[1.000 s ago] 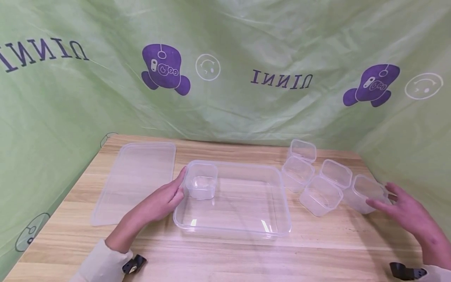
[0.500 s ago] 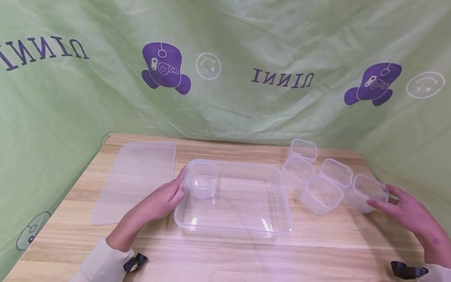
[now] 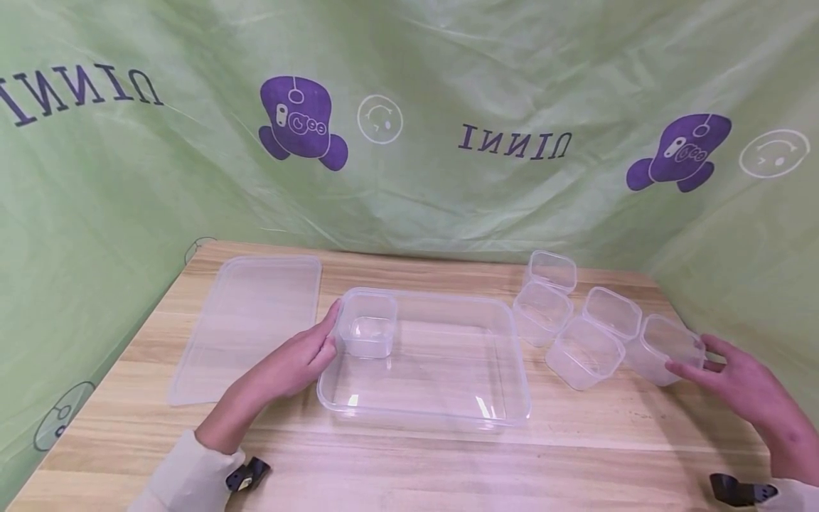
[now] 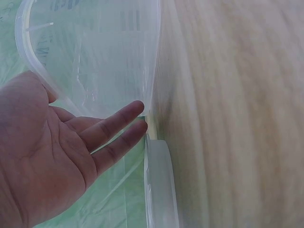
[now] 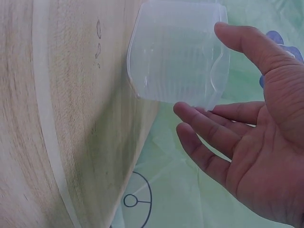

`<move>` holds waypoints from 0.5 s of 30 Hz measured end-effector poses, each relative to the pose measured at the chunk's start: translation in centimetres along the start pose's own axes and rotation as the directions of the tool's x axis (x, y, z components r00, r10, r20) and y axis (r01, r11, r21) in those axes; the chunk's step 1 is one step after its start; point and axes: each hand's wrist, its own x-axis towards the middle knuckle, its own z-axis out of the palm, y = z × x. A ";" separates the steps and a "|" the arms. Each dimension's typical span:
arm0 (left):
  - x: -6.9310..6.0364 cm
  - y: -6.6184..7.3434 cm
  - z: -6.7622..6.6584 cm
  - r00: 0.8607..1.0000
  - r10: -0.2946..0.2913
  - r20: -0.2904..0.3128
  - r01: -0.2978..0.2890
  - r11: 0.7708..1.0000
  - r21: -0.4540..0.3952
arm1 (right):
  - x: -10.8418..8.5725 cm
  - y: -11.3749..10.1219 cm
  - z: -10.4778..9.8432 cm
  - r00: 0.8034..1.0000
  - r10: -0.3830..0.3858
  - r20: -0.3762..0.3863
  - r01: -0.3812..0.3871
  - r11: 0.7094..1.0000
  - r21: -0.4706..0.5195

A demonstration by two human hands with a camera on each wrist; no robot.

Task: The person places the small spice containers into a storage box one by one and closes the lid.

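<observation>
A large clear rectangular container [image 3: 435,370] stands on the table, with a small clear cup [image 3: 371,338] inside its back left corner. Extended fingers of the left hand [image 3: 297,363] touch the large container's left side; in the left wrist view the palm of that hand [image 4: 52,152] is beside the container wall [image 4: 109,61], its thumb hidden. At the far right, the right hand [image 3: 736,377] grips the rightmost small container [image 3: 668,348] between thumb and fingers. In the right wrist view, this hand [image 5: 256,128] has its thumb at the rim of the small container [image 5: 173,61] and fingertips against another side.
Several more small clear containers, among them a front one [image 3: 582,359] and a back one [image 3: 552,272], stand grouped right of the large container. A flat translucent lid [image 3: 252,327] lies at the left. Green printed cloth [image 3: 416,199] hangs behind the wooden table [image 3: 409,469].
</observation>
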 end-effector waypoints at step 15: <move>0.0 0.1 0.0 1.000 -0.008 0.009 0.008 1.000 0.002 | 0.2 0.0 -0.4 0.999 0.003 0.048 -0.003 1.000 0.009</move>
